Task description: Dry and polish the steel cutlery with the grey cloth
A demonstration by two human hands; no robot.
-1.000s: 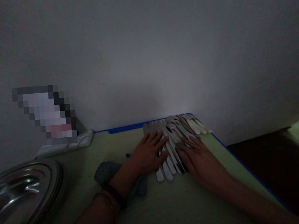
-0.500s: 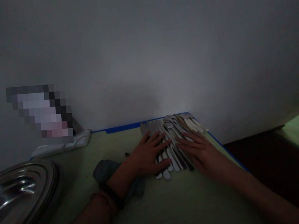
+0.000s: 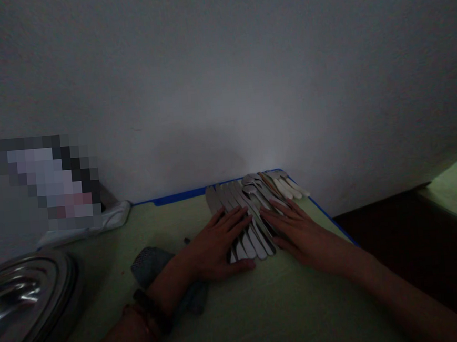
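Several metal table knives (image 3: 253, 243) lie side by side near the table's far right corner, handles toward me. My left hand (image 3: 220, 243) rests over their left part, fingers stretched out and thumb below the handle ends. On the right side, my right hand (image 3: 292, 229) lies flat with its fingers extended over cutlery handles. Metal spoons (image 3: 250, 189) lie partly on one another just beyond my fingers. Farther right are several pieces with white handles (image 3: 287, 188). Parts of the knives and spoons are hidden beneath both hands.
A grey-blue cloth (image 3: 151, 264) lies partly under my left forearm. Shiny metal oval trays (image 3: 29, 308) are stacked at the left. A white object (image 3: 113, 217) and a blurred-out item (image 3: 51, 179) stand by the wall (image 3: 221, 76). The green tabletop (image 3: 244, 317) has a blue edge.
My left hand has slid slightly toward me, its thumb now at the handle ends. The knife handles lie more evenly lined up than before. The whole view has shifted a little.
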